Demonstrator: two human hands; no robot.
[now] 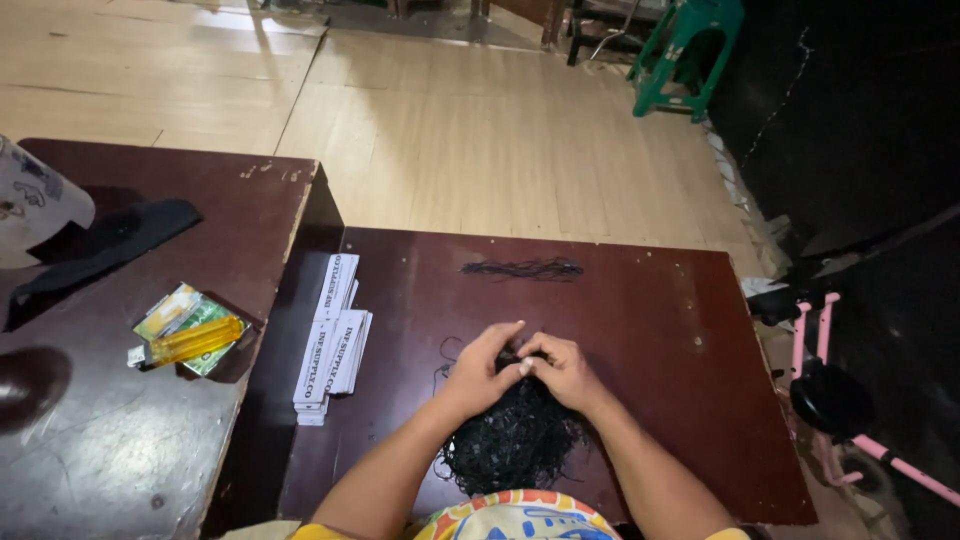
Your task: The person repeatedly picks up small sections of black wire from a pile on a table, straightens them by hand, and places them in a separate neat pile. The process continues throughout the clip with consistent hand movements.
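Note:
My left hand [480, 368] and my right hand [562, 368] meet at the middle of a dark brown table [660, 330]. Their fingertips pinch the top of a tangled pile of thin black strings [515, 440] that lies between my forearms, close to the near edge. A small separate bundle of black strings [522, 269] lies flat near the table's far edge. To the left of my left hand sits a stack of long white paper tags [330, 335] with printing on them.
A second, higher table [110, 450] stands at the left with a yellow lighter [195, 341] on green packets, a black cloth [100, 250] and a white container [35, 200]. A pink ride-on toy [840, 400] stands at the right. A green plastic stool [690, 50] sits far back on the wooden floor.

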